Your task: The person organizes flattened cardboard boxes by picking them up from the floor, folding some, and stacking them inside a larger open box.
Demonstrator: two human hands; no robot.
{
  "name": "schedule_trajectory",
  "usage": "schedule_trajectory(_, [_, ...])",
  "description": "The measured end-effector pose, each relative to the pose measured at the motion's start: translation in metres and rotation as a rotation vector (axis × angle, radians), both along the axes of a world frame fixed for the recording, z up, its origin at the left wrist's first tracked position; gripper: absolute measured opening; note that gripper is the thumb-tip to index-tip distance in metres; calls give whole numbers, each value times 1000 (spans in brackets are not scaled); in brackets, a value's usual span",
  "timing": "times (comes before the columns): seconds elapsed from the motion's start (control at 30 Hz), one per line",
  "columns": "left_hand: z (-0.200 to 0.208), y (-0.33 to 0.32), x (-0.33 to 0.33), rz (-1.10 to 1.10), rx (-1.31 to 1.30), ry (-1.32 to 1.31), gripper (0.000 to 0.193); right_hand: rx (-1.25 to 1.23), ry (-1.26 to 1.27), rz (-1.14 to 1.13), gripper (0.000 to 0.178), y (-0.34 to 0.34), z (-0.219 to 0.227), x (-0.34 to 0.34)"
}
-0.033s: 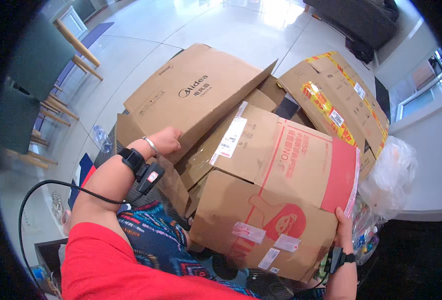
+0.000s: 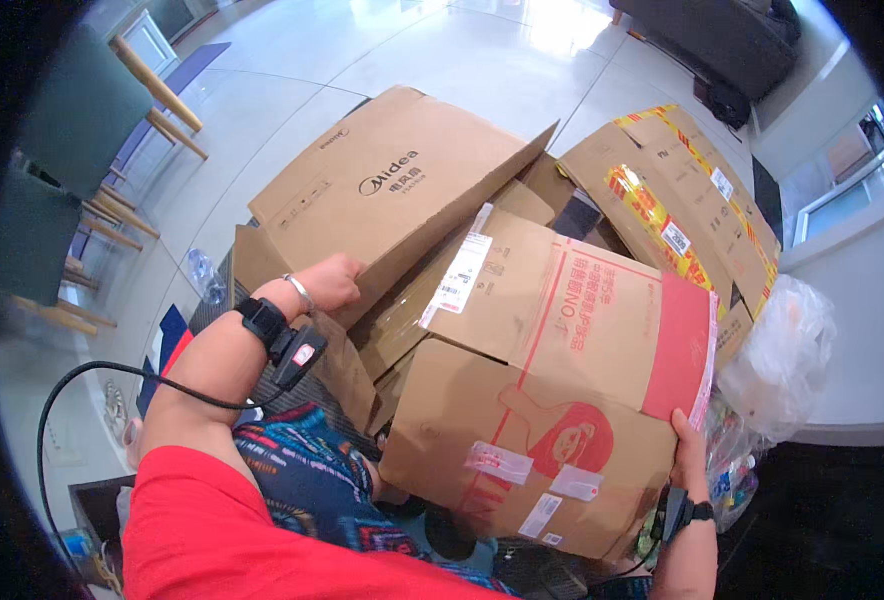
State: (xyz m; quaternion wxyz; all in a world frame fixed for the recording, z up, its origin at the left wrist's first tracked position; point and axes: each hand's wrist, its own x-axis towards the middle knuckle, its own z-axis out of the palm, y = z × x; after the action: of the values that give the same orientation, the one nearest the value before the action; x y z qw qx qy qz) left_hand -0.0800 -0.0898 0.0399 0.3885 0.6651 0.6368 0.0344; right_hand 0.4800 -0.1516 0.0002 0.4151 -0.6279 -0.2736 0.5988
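Observation:
My left hand [image 2: 330, 284] is closed on the near edge of a large brown cardboard box [image 2: 362, 170] with dark print, its fingertips partly hidden. Across from it, my right hand [image 2: 690, 450] grips the right edge of a second cardboard box [image 2: 522, 440] with red print, a red band and white labels. That box lies opened out in front of me, its near panel above my lap. The thumb shows on the cardboard; the other fingers are mostly out of sight behind it. Between the two boxes lie more brown cardboard pieces [image 2: 402, 325].
A carton [image 2: 662, 200] with yellow and red tape leans at the far right. Beside it hangs a white plastic bag [image 2: 784, 340], above a clear bag of bottles [image 2: 732, 480]. Green chairs [image 2: 82, 110] stand on the left, with a clear plastic bottle [image 2: 204, 275] nearer me. A dark sofa [image 2: 712, 35] is at the back.

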Motion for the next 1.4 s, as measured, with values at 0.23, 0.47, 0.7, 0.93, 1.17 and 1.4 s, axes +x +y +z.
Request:
schedule_trajectory(0.23, [-9,-17,-24,3,72,10,18,34,-117,172,46,64,0,-43])
schedule_trajectory(0.47, [11,-17,-9,-8,-123,31,17,-16,35,185,43,121,-8,-74])
schedule_trajectory(0.7, [-6,-28,-17,14,-198,-13,16,7,-161,196,40,145,-15,-96])
schedule_trajectory(0.93, [-8,-25,-26,9,-235,59,27,166,-301,209,43,137,-25,-101])
schedule_trajectory(1.17, [-13,-31,-39,67,-154,-102,31,80,-295,203,43,129,-27,-102])
schedule_trajectory(1.4, [-11,-40,-21,44,-17,26,23,-243,-65,215,41,138,6,-132])
